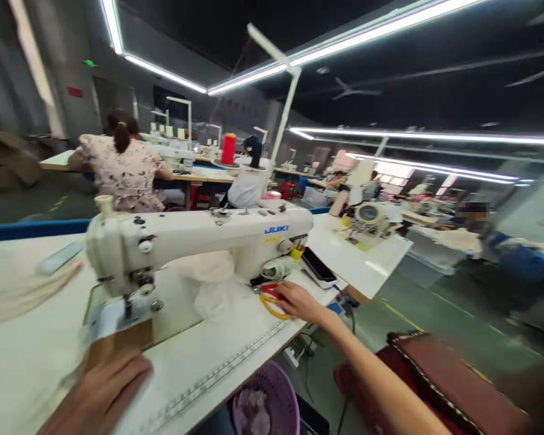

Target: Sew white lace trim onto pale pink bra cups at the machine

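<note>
My right hand [299, 302] reaches across the white sewing table, its fingers closed on the handles of scissors [272, 309] with red and yellow loops. The blades are hard to make out. My left hand [104, 386] lies at the near left, blurred, with fingers stretched out flat and nothing visible in them. Just beyond it is the brown plate [120, 344] in front of the needle of a white sewing machine [199, 238]. Pale thin fabric [215, 290] is bunched under the machine's arm, and more cream fabric [22, 296] spreads at the left.
Behind the scissors are a phone [318, 264], a rolled grey-green cloth [276, 268] and a yellow cup [297, 252]. A measuring scale [217, 377] runs along the table's front edge. Below stands a purple basket [272, 399] holding scraps. A person [120, 163] sits ahead, back turned.
</note>
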`<state>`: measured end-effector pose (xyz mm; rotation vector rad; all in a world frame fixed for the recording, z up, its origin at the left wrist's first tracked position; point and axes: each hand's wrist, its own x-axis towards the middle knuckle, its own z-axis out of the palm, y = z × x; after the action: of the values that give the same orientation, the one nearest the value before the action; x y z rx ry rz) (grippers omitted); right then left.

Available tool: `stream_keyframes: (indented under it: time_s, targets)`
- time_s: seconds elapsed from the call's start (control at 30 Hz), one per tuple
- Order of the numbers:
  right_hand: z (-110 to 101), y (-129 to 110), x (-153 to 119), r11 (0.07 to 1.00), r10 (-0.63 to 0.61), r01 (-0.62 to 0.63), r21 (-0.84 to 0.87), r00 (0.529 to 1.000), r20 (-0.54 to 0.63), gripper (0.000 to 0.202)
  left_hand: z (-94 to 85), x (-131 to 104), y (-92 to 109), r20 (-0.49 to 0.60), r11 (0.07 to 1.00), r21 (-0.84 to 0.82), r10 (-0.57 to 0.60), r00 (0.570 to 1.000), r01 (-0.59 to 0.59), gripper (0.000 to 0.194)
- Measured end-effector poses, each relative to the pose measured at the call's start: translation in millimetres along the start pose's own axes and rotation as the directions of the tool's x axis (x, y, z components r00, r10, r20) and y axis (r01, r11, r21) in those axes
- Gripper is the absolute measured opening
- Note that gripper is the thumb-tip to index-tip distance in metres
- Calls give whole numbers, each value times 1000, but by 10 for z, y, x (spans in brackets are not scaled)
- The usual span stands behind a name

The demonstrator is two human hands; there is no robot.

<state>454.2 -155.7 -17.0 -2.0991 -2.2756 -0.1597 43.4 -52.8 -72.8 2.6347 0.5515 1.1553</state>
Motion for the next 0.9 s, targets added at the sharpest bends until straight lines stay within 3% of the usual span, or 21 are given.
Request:
stream_keyframes:
  time_s: [0.03, 0.1, 0.27, 0.4, 0.5, 0.6, 0.73, 0.83, 0.9]
  targets:
    - [-17, 19, -12, 1000, -13, 13, -12, 1000, -8, 12, -50, 17, 74, 110, 1000, -13, -5, 994, 7, 19]
    - [-53, 76, -45, 999, -34, 33, -35, 999, -29, 16, -105, 55, 155, 175, 999, 0, -39, 984, 39, 23]
    - [-264, 212, -345, 994, -86, 83, -68, 995, -41, 24, -132, 79, 179, 219, 998, 23, -63, 974, 59, 22]
    - [-572, 114, -642, 995, 45, -51, -90, 997, -62, 30, -128, 72, 177, 213, 1000, -7, -7, 977, 8, 20]
    - [-746, -216, -694, 995, 92, -93, -28, 996, -19, 41, -121, 86, 193, 207, 1000, -15, 13, 978, -10, 19]
    - [-779, -726, -558, 993, -81, 73, 96, 994, 80, 48, -122, 102, 222, 197, 1000, -7, 18, 980, -17, 18]
    - [-693, -1340, -147, 959, -234, 187, 211, 945, 228, 42, -134, 109, 248, 176, 1000, -1, 31, 984, -32, 17]
    - [-661, -1581, 139, 944, -308, 260, 204, 914, 263, 41, -143, 106, 257, 175, 999, -2, 33, 984, -33, 18]
    - [-666, -1611, 195, 937, -332, 279, 211, 898, 288, 31, -148, 97, 261, 171, 1000, 10, 22, 985, -23, 20]
